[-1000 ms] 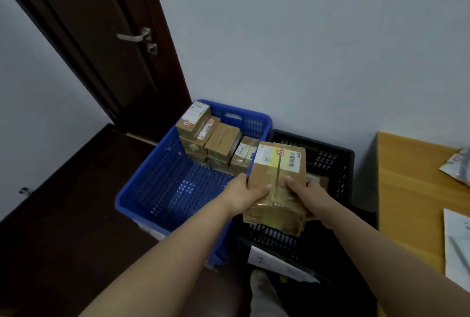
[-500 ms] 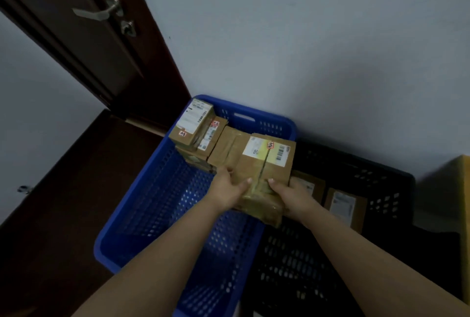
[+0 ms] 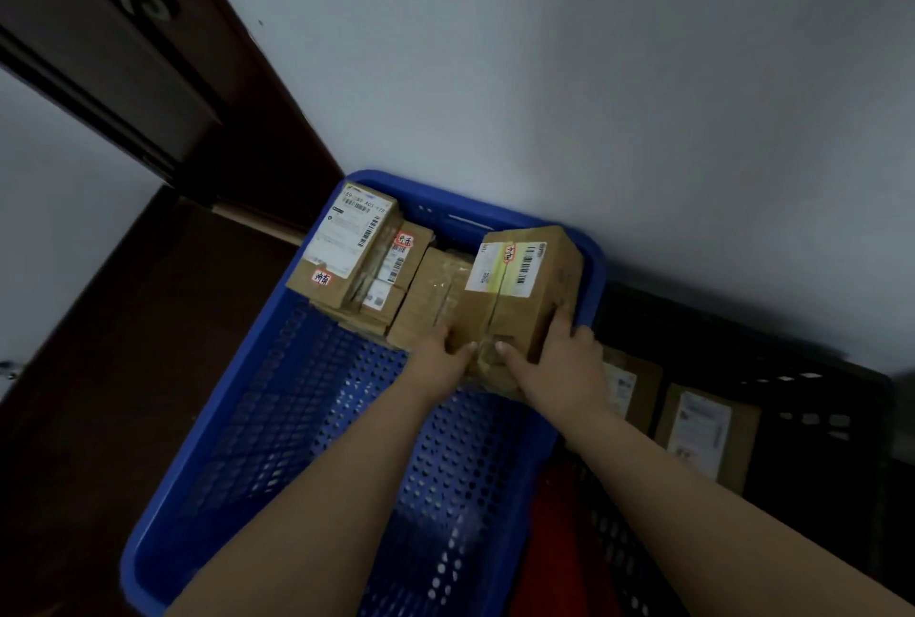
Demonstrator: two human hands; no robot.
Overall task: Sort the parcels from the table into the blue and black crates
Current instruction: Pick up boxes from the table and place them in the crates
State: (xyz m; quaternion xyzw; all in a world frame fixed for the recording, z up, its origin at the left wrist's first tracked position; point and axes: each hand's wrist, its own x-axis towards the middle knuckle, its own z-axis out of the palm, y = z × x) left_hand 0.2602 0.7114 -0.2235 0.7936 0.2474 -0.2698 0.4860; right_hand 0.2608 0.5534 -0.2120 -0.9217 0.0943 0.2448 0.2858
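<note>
A brown cardboard parcel with a white and yellow label is held at the far right corner of the blue crate, beside several parcels stacked along the crate's far wall. My left hand grips its near left side, thumb on top. My right hand grips its near right side, fingers curled round the edge. The black crate stands to the right with two labelled parcels inside.
A pale wall runs behind both crates. A dark wooden door with a metal handle stands at the upper left, above a dark floor. The near half of the blue crate's perforated bottom shows bare.
Both hands have carried the parcel from above the black crate leftward and forward into the blue crate's far right corner. My view has shifted left, and the table has left the frame.
</note>
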